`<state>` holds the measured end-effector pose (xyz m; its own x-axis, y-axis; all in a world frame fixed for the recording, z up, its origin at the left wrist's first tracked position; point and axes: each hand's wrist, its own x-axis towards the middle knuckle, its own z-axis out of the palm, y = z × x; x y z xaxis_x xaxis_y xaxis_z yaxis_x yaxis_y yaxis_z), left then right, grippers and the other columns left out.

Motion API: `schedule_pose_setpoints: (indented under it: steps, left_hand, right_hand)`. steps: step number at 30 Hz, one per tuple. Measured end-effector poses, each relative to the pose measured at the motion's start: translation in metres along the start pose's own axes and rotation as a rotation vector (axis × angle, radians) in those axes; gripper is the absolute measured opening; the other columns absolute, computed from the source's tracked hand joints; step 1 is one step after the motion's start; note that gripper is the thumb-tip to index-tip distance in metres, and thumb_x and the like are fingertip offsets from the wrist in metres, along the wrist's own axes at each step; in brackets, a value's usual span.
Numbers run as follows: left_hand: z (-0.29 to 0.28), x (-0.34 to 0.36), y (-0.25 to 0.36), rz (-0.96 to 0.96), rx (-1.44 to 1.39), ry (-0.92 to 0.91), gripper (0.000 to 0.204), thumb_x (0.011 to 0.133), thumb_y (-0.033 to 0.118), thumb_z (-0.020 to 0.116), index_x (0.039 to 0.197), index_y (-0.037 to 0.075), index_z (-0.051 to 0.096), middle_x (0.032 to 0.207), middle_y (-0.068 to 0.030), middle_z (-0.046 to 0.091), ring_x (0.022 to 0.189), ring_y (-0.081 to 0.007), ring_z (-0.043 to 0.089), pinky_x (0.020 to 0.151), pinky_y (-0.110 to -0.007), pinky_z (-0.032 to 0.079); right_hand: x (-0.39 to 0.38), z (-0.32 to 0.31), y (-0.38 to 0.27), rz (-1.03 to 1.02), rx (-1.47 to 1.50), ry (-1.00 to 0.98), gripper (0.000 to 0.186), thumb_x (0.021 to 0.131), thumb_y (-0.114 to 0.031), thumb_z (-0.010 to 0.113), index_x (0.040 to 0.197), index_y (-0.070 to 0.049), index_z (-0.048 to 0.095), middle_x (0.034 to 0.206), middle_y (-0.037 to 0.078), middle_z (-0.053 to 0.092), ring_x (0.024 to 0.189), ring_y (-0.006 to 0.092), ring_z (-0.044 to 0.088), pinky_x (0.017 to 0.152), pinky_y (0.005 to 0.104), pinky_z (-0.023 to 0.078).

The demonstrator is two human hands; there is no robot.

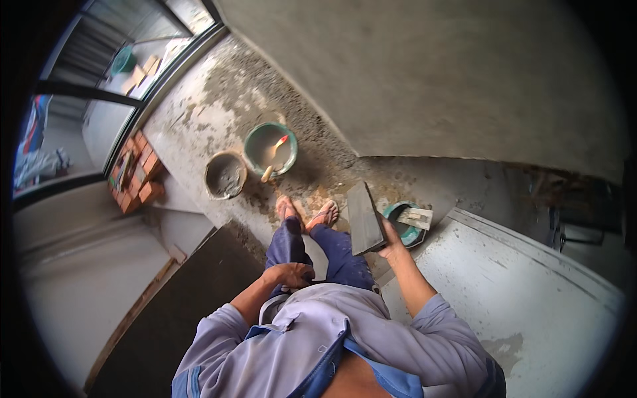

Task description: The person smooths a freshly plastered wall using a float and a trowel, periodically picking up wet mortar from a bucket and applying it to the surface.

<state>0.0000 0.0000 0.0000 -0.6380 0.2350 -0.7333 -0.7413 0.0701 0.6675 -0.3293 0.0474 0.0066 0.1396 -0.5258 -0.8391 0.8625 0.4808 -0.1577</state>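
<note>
My right hand (391,242) grips a grey, flat, rectangular slab (365,215) by its lower right end, held tilted in front of my right leg. Just beyond it on the floor is a small green bucket (418,235) with a pale, flat-bladed tool (415,216) across it. My left hand (292,273) is curled at my waist against my trousers; what it holds, if anything, is hidden. Ahead of my feet stand a bucket of grey mortar (225,178) and a larger green bucket (252,142) with a red-tipped brush (279,144); another wooden handle (267,174) lies by its rim.
A rendered wall (451,73) rises ahead. Stacked red bricks (136,172) sit beside a dark-framed glass partition (139,106) at left. A pale panel (491,278) is on my right, a dark board (159,331) on my left. The floor (192,99) is stained with mortar.
</note>
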Motion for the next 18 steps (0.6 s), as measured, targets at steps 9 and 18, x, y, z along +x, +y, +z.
schedule_pose_setpoints:
  steps: [9, 18]
  left_hand:
    - [-0.117, 0.136, -0.155, 0.114, -0.826, 1.230, 0.029, 0.098, 0.026, 0.066, 0.110, 0.000, 0.064, 0.100, -0.0078, 0.067, 0.098, -0.0168, 0.062, 0.089, -0.036, 0.050]
    - [-0.374, 0.244, -0.393, -0.280, 0.389, 1.846, 0.073, 0.093, 0.039, 0.066, 0.144, -0.006, 0.041, 0.134, -0.0313, 0.054, 0.125, -0.0483, 0.050, 0.109, -0.052, 0.039]
  right_hand:
    - [0.146, -0.018, 0.028, 0.157, -0.231, 0.037, 0.041, 0.106, -0.033, 0.046, 0.136, -0.007, 0.056, 0.119, 0.007, 0.067, 0.102, 0.0162, 0.067, 0.086, 0.0330, 0.058]
    - [0.285, -0.059, 0.047, 0.264, 0.064, -0.153, 0.053, 0.106, -0.045, 0.046, 0.137, -0.003, 0.053, 0.121, 0.015, 0.066, 0.105, 0.0281, 0.068, 0.092, 0.0431, 0.057]
